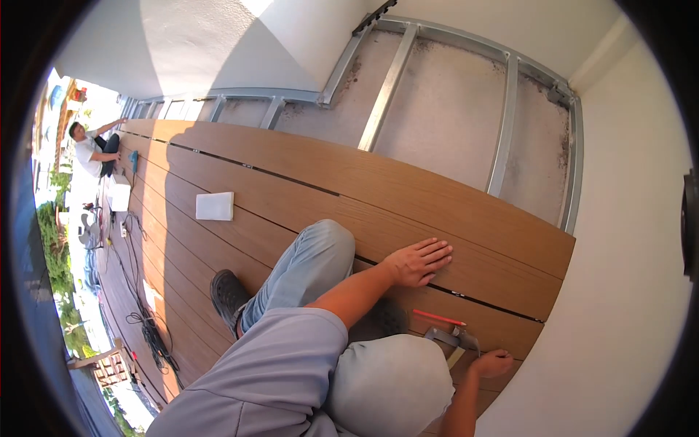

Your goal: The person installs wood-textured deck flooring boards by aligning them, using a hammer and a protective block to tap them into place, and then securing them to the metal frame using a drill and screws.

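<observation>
My left hand (pixel 419 262) lies flat on a brown deck board (pixel 451 237), palm down, fingers stretched out, holding nothing. At the lower right, close to the white wall, my right hand (pixel 495 363) is low over the boards with its fingers curled together. Its fingertips meet or nearly meet the end of a small grey metal tool (pixel 466 339) with a pale yellowish strip beside it. What sits between those fingers is hidden. A red pencil (pixel 439 317) rests on the board between my hands. A rounded light grey cloth surface (pixel 393 382) covers part of the lower middle.
Past the boards, a metal frame (pixel 386 91) borders bare concrete. A bent leg in blue jeans (pixel 298 266) and a dark shoe (pixel 227 297) are left of my left hand. A white box (pixel 215 206), coiled cables (pixel 153 342) and a seated co-worker (pixel 95 149) are at left.
</observation>
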A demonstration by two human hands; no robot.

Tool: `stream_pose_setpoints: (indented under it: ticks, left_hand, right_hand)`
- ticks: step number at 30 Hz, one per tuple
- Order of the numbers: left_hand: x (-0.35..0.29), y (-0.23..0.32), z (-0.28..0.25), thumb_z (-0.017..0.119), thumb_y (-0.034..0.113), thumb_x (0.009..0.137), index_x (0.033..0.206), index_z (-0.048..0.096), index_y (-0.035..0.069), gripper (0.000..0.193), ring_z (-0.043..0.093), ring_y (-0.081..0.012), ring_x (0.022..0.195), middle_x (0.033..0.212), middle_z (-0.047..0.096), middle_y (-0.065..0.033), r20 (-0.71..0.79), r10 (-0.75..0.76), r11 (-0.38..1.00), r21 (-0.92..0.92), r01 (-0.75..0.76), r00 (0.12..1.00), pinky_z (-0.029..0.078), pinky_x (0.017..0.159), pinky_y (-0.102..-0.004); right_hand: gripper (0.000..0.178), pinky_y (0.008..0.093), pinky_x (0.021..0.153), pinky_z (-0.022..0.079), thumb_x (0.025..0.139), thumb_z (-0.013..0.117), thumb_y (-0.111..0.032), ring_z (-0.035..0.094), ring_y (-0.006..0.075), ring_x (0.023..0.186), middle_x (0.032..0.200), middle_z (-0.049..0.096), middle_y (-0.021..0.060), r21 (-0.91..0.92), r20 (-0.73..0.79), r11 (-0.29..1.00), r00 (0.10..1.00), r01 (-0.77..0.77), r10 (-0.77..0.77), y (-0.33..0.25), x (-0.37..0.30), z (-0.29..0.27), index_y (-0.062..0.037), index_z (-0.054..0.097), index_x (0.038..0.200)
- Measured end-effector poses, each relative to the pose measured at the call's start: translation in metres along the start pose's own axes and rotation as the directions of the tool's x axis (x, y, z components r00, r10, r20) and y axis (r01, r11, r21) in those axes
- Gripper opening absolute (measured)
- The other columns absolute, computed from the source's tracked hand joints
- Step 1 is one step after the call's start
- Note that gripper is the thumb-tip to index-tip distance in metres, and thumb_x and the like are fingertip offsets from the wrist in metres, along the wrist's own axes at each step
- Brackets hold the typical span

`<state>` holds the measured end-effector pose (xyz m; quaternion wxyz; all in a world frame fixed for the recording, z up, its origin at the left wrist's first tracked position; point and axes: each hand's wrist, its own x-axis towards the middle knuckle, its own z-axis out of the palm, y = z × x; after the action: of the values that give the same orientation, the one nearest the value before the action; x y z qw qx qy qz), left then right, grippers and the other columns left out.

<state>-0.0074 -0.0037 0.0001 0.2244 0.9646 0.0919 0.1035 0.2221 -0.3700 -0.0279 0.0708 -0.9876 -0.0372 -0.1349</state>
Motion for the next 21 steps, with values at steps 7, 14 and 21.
stream_pose_setpoints:
  ticks: [7,14,21]
  left_hand:
    - [0.001,0.003,-0.001,0.06,0.028,0.096,0.152,0.047,0.003,0.063,0.033,-0.0312,0.155,0.164,0.039,-0.016,-0.01,-0.006,1.0,0.024,0.007,1.0,0.022,0.13,-0.0477]
    - [-0.006,-0.004,-0.026,0.062,0.028,0.097,0.147,0.055,0.005,0.055,0.039,-0.0326,0.15,0.16,0.045,-0.015,0.186,-0.006,0.994,0.11,-0.015,0.983,0.029,0.127,-0.0465]
    - [-0.082,-0.073,-0.167,0.067,0.028,0.099,0.132,0.065,0.004,0.041,0.06,-0.0372,0.126,0.136,0.065,-0.0177,0.051,-0.509,0.859,-0.036,0.511,0.859,0.049,0.108,-0.045]
  right_hand:
    - [0.023,0.052,0.082,0.047,0.1,0.057,-0.022,0.059,0.0395,0.096,0.1,0.062,0.0188,0.117,-0.019,0.993,0.999,-0.024,0.026,-0.004,-0.005,-0.005,-0.0002,0.06,0.097]
    - [0.021,0.0512,0.08,0.047,0.1,0.059,-0.02,0.06,0.0393,0.092,0.097,0.063,0.0189,0.169,0.02,0.985,1.0,0.017,-0.02,-0.006,-0.018,-0.013,0.0008,0.06,0.099]
    - [0.02,0.046,0.082,0.05,0.103,0.06,-0.019,0.06,0.0334,0.09,0.102,0.064,0.0162,0.235,0.139,0.972,0.99,-0.028,-0.005,-0.002,-0.016,-0.035,0.0007,0.061,0.104]
